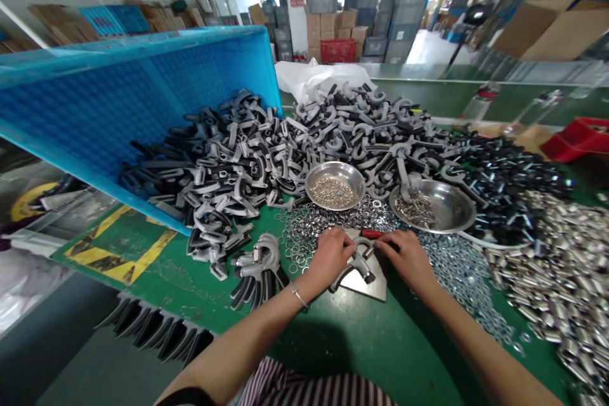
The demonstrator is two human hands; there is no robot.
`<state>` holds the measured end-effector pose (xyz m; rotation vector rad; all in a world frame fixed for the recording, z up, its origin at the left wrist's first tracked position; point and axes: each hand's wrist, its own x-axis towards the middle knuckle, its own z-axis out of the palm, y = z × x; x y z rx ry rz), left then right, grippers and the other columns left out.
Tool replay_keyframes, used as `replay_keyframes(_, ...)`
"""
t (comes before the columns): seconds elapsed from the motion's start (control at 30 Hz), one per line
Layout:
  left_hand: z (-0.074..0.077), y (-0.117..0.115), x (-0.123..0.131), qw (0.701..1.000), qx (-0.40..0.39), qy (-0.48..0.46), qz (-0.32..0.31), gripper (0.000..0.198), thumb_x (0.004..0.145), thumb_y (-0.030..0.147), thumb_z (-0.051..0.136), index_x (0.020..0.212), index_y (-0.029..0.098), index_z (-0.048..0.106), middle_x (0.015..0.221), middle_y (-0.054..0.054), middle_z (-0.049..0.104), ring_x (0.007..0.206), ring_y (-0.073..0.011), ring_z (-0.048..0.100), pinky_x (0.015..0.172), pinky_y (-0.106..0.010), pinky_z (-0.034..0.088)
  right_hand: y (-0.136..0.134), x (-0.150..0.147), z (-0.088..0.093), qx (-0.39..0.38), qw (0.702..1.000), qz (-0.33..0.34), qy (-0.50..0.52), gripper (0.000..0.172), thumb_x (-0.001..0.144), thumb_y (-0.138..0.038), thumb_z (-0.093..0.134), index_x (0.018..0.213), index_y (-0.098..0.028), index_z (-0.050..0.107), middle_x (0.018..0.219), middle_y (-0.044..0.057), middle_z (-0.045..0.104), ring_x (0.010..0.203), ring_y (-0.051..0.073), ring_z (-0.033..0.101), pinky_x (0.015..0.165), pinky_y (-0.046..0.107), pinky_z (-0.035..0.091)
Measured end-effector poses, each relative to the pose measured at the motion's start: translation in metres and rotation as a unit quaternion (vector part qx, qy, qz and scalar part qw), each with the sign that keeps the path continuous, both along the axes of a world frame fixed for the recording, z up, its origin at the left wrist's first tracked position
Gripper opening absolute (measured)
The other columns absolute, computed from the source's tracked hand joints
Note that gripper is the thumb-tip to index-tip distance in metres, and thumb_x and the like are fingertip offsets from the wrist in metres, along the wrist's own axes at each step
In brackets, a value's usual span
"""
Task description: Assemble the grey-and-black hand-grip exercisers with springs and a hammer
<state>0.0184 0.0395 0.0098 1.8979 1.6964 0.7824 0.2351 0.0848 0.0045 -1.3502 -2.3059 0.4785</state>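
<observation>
Green table (371,342), lower centre: left hand (333,257) grips a grey handle (358,264); right hand (404,258) pinches a red tool (373,234) just above it.

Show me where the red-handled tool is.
Head view, centre: the red-handled tool sits at the fingertips of the right hand, just beyond the grey part gripped by the left hand.

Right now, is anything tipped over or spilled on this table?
Yes. The blue crate lies tipped on its side at the left, and grey-and-black handle parts pour out of it across the green table. Loose washers are scattered around the steel bowls.
</observation>
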Motion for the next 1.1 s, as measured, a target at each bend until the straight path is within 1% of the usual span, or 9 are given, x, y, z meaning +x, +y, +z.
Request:
replay_keyframes(0.13,0.001,-0.001,0.000,1.000,0.002,0.011,0.001,0.013,0.091,0.026,0.062,0.083,0.017,0.064,0.093,-0.004,0.063,0.097,-0.0198,0.056,0.094,-0.035,0.041,-0.004,-0.004,0.005,0.011,1.000,0.008,-0.022,0.026,0.097,-0.037,0.050,0.090,-0.023,0.070,0.089,0.007,0.068,0.089,0.026,0.056,0.082,0.040,0.042)
replay_keyframes(0.37,0.007,-0.003,0.004,0.990,0.036,0.131,-0.042,0.016,0.095,0.028,0.056,0.090,0.015,0.063,0.098,-0.007,0.063,0.100,-0.0226,0.056,0.093,-0.036,0.042,-0.003,-0.010,0.025,0.091,0.976,0.121,-0.159,0.021,0.097,-0.024,0.047,0.093,-0.020,0.067,0.095,0.012,0.063,0.094,0.028,0.054,0.084,0.041,0.045)
replay_keyframes(0.47,0.010,-0.002,0.005,0.963,0.078,0.231,-0.113,0.018,0.098,0.025,0.049,0.098,0.013,0.063,0.103,-0.010,0.061,0.102,-0.0249,0.055,0.093,-0.039,0.042,-0.011,0.016,0.027,0.110,0.974,0.051,-0.190,0.019,0.094,-0.034,0.054,0.100,-0.018,0.063,0.104,0.016,0.062,0.097,0.032,0.055,0.085,0.044,0.046)
replay_keyframes(0.53,0.011,0.000,0.004,0.940,0.104,0.277,-0.172,0.020,0.098,0.020,0.045,0.101,0.012,0.063,0.104,-0.011,0.061,0.102,-0.0255,0.054,0.093,-0.040,0.042,-0.023,0.041,0.024,0.102,0.965,-0.011,-0.241,0.023,0.091,-0.041,0.057,0.094,-0.019,0.061,0.097,0.017,0.062,0.089,0.034,0.057,0.076,0.046,0.048)
replay_keyframes(0.63,0.012,-0.002,0.002,0.922,0.108,0.294,-0.226,0.021,0.098,0.016,0.044,0.100,0.012,0.064,0.103,-0.011,0.061,0.100,-0.0251,0.055,0.090,-0.039,0.043,-0.040,0.071,0.014,0.047,0.957,-0.029,-0.284,0.025,0.089,-0.045,0.056,0.076,-0.023,0.057,0.076,0.013,0.063,0.077,0.034,0.058,0.067,0.045,0.047)
replay_keyframes(0.7,0.013,-0.009,0.000,0.920,0.104,0.291,-0.241,0.022,0.099,0.020,0.044,0.103,0.013,0.065,0.105,-0.012,0.063,0.103,-0.0259,0.056,0.091,-0.039,0.043,-0.047,0.081,0.011,0.018,0.968,-0.036,-0.248,0.026,0.090,-0.045,0.053,0.073,-0.025,0.053,0.074,0.012,0.063,0.079,0.033,0.060,0.067,0.044,0.047)
replay_keyframes(0.8,0.013,-0.026,-0.002,0.925,0.107,0.282,-0.230,0.028,0.100,0.031,0.047,0.119,0.015,0.061,0.123,-0.012,0.062,0.116,-0.0278,0.052,0.103,-0.046,0.036,-0.050,0.081,0.019,-0.066,0.988,-0.061,-0.125,0.024,0.093,-0.047,0.048,0.089,-0.023,0.054,0.081,0.009,0.066,0.073,0.027,0.063,0.065,0.039,0.048)
replay_keyframes(0.9,0.012,-0.038,-0.001,0.938,0.100,0.276,-0.186,0.033,0.100,0.028,0.045,0.130,0.018,0.054,0.136,-0.010,0.056,0.126,-0.0266,0.046,0.110,-0.047,0.031,-0.054,0.069,0.034,-0.148,0.986,-0.062,-0.041,0.029,0.096,-0.047,0.041,0.110,-0.024,0.051,0.082,0.005,0.068,0.065,0.023,0.065,0.061,0.034,0.048)
replay_keyframes(1.1,0.009,-0.042,0.007,0.946,0.093,0.279,-0.136,0.035,0.096,0.022,0.049,0.129,0.015,0.055,0.134,-0.013,0.055,0.122,-0.0287,0.048,0.104,-0.044,0.038,-0.060,0.051,0.044,-0.159,0.985,-0.027,-0.055,0.027,0.096,-0.046,0.041,0.100,-0.025,0.058,0.085,0.007,0.071,0.071,0.025,0.068,0.063,0.033,0.045)
